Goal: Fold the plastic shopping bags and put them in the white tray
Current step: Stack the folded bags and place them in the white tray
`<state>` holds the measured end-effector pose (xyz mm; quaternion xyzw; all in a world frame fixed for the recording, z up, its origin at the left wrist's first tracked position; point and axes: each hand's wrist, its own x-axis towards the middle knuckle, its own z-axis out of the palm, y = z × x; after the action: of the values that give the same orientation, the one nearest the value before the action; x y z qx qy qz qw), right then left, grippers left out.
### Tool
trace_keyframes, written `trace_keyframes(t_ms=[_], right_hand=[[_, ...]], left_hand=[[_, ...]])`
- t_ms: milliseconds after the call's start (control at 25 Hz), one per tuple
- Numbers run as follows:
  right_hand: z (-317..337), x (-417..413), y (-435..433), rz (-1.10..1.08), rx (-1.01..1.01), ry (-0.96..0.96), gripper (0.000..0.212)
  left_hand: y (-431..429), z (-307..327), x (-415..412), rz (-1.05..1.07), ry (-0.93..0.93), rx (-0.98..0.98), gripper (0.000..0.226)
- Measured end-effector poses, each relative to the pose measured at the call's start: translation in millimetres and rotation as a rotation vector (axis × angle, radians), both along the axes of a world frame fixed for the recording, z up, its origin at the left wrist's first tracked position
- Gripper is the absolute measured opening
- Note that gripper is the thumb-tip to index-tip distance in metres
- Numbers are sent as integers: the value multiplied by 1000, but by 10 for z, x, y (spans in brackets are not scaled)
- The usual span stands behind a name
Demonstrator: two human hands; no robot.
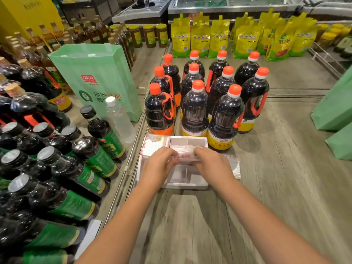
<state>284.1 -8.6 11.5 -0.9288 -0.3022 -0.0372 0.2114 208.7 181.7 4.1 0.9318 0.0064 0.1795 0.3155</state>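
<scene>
A grey wood-grain shop display surface is seen from above, with freezer cabinets along its far edge. A white rectangular foam tray, divided into compartments, is set near the middle of the surface, just in front of a cluster of dark sauce bottles with orange caps. Over the tray, a folded translucent plastic shopping bag with red print is held between both hands. The left hand is curled round the bag's left end and the right hand round its right end. Whether the bag touches the tray cannot be told.

More flat plastic bags are laid against the tray: one stack of flat bags at its far left corner, and a second pile of bags beside its right wall. To the left are stood dark bottles with green labels, a clear water bottle with a white cap and a pale green paper bag. Yellow pouches are lined up at the back.
</scene>
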Motion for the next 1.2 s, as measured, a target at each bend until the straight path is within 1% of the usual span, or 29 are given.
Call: trace_keyframes(t_ms=[80,160,360,480,520,600,680,760,800,840,920,1040,1200], right_hand=[[5,-36,-49,12,34,-50,16],[-52,-67,-77,1,39,-88,18],[-116,-73,-101,-58,47,53,17],[-92,-110,-275,-82,155,75,15],[-110,-105,-390,-133,219,76,16],[-156,-33,-698,-312,290,121,20],[-224,42,-1020,-515,222,257,36],[-268,82,-1178,-603,121,386,49],[-291,92,-1195,-612,108,432,51],[-322,100,-1181,-610,134,482,50],[-416,136,-1126,-615,273,603,44],[-542,207,-1112,-599,428,775,37],[-516,195,-1362,-537,556,890,13]], left_hand=[[-3,-1,-38,4,-19,-23,14],[-55,-12,-40,19,-59,10,8],[-159,-40,28,77,-54,130,10],[-227,62,45,105,-85,187,14],[-294,100,53,107,-102,212,19],[-507,158,113,55,-126,242,24],[-793,160,190,-14,-89,262,26],[-1022,118,257,-45,10,292,24],[-1114,90,282,-53,62,318,24],[-1176,47,299,-61,94,354,24],[-1240,-25,319,-71,120,424,26],[-1251,-77,338,-75,102,435,30],[-1277,-102,343,-60,87,429,29]])
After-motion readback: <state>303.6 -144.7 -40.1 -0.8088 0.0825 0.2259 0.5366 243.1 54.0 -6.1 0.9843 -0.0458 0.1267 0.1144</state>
